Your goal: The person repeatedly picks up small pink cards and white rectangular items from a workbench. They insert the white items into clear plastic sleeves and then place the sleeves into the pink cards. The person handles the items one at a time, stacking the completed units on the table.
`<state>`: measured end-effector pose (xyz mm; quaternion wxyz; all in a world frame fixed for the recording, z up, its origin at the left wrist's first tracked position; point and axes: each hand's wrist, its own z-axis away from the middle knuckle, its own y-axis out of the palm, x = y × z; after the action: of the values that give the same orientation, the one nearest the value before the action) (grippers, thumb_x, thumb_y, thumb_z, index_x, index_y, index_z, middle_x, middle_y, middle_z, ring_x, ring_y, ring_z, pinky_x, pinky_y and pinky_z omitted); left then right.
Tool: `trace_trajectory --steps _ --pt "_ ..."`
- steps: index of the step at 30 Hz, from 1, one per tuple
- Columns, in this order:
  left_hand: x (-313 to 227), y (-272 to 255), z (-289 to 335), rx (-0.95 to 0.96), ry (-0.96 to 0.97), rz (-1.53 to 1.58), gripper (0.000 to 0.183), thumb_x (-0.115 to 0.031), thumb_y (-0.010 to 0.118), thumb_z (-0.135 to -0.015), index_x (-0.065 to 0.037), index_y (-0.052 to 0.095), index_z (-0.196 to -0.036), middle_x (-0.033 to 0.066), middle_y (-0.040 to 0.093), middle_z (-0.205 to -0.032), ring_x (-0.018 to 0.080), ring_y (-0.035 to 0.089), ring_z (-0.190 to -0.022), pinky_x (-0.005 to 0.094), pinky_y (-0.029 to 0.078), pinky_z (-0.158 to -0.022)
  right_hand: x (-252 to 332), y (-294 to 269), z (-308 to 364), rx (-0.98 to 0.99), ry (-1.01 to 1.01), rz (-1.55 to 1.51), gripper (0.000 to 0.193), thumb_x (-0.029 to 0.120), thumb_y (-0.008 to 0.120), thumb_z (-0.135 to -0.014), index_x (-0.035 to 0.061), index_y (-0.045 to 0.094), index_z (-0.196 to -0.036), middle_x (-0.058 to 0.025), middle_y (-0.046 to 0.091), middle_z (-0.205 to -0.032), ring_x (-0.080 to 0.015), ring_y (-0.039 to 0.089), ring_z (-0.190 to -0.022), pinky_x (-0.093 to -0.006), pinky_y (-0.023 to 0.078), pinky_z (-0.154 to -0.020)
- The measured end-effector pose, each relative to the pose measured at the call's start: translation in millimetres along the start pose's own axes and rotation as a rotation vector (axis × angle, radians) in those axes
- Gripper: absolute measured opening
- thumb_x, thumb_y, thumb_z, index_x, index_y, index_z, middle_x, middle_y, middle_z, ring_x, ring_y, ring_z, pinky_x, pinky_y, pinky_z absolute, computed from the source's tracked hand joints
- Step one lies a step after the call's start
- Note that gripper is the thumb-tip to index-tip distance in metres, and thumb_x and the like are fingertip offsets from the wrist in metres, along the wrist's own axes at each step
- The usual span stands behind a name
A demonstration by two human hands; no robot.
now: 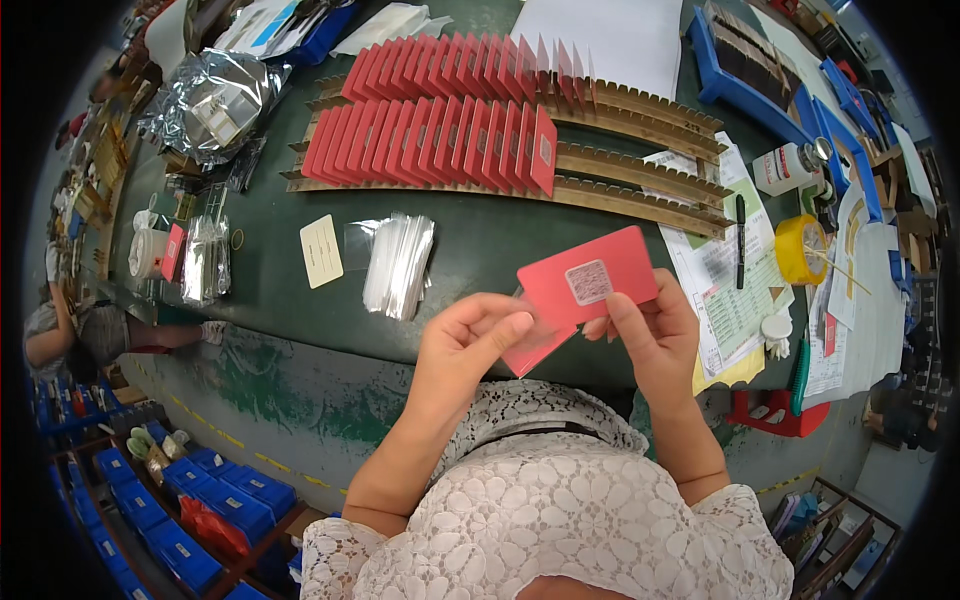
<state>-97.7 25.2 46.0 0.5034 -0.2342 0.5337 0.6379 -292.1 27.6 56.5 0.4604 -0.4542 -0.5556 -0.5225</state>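
In front of my body, over the table's near edge, my right hand pinches a red card with a square, code-like patch on its face. My left hand holds a second red card partly behind the first, and its fingers are slightly smeared by motion. Past the hands, rows of similar red cards stand upright in notched wooden racks. Left of my hands lie a stack of clear plastic sleeves and a cream card.
A crumpled silver foil bag sits at the far left. On the right are a black pen, printed sheets, yellow tape, a white bottle and a blue tray. A person shows at the left edge.
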Motion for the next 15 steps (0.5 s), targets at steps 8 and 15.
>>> trace_trajectory --steps 8,15 --pt "5.8 -3.9 0.4 0.04 -0.074 -0.102 0.011 -0.008 0.065 -0.087 0.0 0.061 -0.094 0.0047 0.067 -0.087 0.0058 0.061 -0.075 0.0193 0.047 -0.067 3.0 -11.0 -5.6 0.166 0.266 0.04 0.023 0.008 0.058 -0.091 -0.0009 0.054 -0.111 -0.006 0.062 -0.085 -0.0078 0.059 -0.07 -0.0222 0.048 -0.064" --pt "11.7 -5.7 -7.2 0.027 -0.048 -0.208 0.013 -0.009 0.067 -0.085 -0.001 0.062 -0.094 -0.0001 0.064 -0.082 0.0048 0.056 -0.07 0.0199 0.043 -0.059 0.1 -2.3 -3.7 0.425 -0.002 0.586 0.042 0.01 0.064 -0.086 0.0101 0.055 -0.127 -0.0056 0.048 -0.076 -0.0144 0.048 -0.066 -0.0272 0.043 -0.061"
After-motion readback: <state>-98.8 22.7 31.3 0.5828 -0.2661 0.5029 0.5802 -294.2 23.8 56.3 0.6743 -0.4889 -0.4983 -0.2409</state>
